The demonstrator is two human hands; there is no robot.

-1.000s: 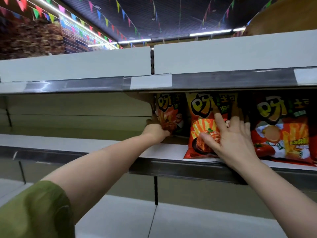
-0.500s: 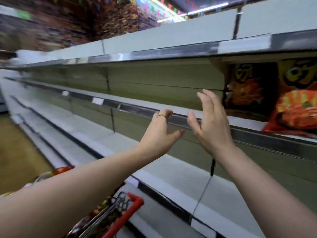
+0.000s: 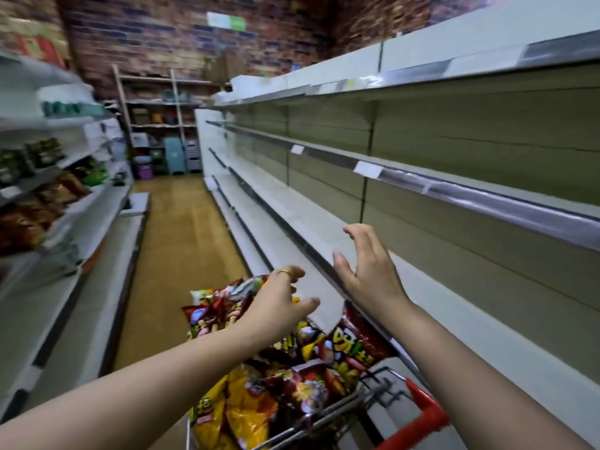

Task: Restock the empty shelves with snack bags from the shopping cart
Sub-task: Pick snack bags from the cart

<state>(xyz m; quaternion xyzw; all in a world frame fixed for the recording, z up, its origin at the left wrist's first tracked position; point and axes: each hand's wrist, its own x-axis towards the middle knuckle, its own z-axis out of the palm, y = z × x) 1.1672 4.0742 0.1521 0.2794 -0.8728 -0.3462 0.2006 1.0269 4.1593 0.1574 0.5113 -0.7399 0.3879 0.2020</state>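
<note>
Head view: both hands are held open and empty, fingers loosely spread. Snack bags (image 3: pixel 285 378) are piled in the shopping cart (image 3: pixel 418 417) directly beneath the left hand (image 3: pixel 276 306); bare shelves (image 3: pixel 470 203) are seen beyond the right hand (image 3: pixel 370 271).

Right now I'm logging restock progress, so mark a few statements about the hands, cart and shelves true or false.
1. Both hands hold snack bags. False: the left hand and right hand are open and hold nothing.
2. The shopping cart is piled with snack bags. True.
3. The shelves on the right are fully stocked. False: what shows of them is bare.
4. The left hand wears a ring. True.
5. The cart handle is blue. False: it is red.
</note>
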